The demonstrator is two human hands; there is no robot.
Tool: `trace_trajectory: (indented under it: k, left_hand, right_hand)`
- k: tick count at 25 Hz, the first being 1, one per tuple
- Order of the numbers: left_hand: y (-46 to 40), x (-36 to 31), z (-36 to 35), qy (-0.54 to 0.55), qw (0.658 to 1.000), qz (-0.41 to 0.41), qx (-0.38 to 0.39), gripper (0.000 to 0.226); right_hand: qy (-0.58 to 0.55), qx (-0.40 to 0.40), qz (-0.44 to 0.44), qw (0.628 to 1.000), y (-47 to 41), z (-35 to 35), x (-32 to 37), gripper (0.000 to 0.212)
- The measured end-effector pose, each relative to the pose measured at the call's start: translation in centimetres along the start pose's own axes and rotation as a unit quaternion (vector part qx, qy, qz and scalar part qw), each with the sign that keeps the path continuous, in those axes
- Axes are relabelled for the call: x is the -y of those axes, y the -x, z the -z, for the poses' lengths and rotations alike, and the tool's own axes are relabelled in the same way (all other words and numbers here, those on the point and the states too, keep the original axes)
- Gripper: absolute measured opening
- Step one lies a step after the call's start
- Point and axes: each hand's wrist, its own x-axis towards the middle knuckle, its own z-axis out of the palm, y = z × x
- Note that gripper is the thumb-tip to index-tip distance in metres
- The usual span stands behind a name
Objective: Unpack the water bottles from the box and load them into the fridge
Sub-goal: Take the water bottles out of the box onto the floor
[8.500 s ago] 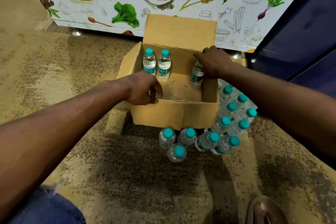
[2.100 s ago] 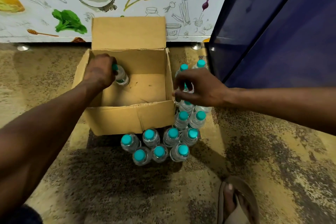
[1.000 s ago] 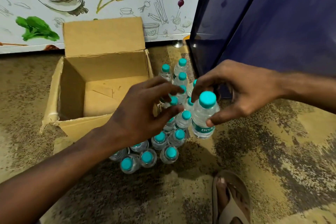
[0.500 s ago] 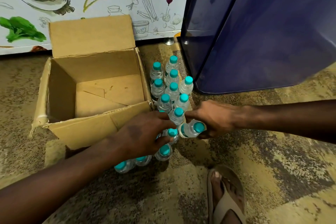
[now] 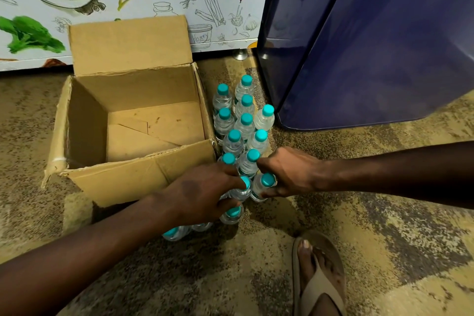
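Your left hand [image 5: 202, 195] and right hand [image 5: 289, 174] each grip a teal-capped clear plastic water bottle [image 5: 260, 186] in the floor cluster right of the empty brown cardboard box [image 5: 123, 177]; lifting carelessly may topple packed neighbours.

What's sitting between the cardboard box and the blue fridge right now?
In the head view, upright teal-capped water bottles stand in rows on the floor between the cardboard box and fridge.

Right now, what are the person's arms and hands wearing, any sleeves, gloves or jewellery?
Nothing is worn: both forearms are bare as far as the frame shows. The left hand and right hand are gloveless, with no visible watch, bracelet or rings. No sleeve edge comes into view.
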Motion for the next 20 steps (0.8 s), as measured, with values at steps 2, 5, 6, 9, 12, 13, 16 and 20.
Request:
trace_trajectory:
  k: [2,5,6,9,12,13,16,20]
  left_hand:
    - [-0.1,0.1,-0.2,0.000,1.000,-0.005,-0.002,0.040]
    - [-0.3,0.1,-0.4,-0.002,1.000,-0.009,-0.001,0.038]
    - [-0.4,0.1,-0.4,-0.002,1.000,-0.009,0.000,0.037]
    - [-0.7,-0.1,0.0,-0.008,1.000,-0.007,-0.015,0.035]
    - [-0.9,0.1,0.7,-0.029,0.997,0.029,-0.061,0.033]
    - [-1.0,0.2,1.1,-0.037,0.996,0.044,-0.071,0.033]
    - [-0.9,0.6,2.3,-0.052,0.990,0.082,-0.105,0.033]
    - [-0.5,1.3,3.9,-0.070,0.976,0.142,-0.152,0.050]
  right_hand:
    - [0.019,0.018,0.004,1.000,-0.1,0.2,0.0,0.047]
    - [0.061,0.038,0.016,0.997,0.1,1.2,0.0,0.059]
    - [0.076,0.033,0.019,0.996,0.3,1.6,0.1,0.065]
    - [0.128,-0.046,0.046,0.990,0.6,2.7,0.4,0.077]
    - [0.103,-0.136,0.072,0.983,0.5,3.3,0.5,0.064]
    - [0.092,-0.160,0.073,0.980,0.4,3.3,0.6,0.060]
    - [0.072,-0.185,0.069,0.978,0.0,3.4,0.4,0.065]
    - [0.071,-0.236,0.068,0.967,-0.8,3.8,0.6,0.081]
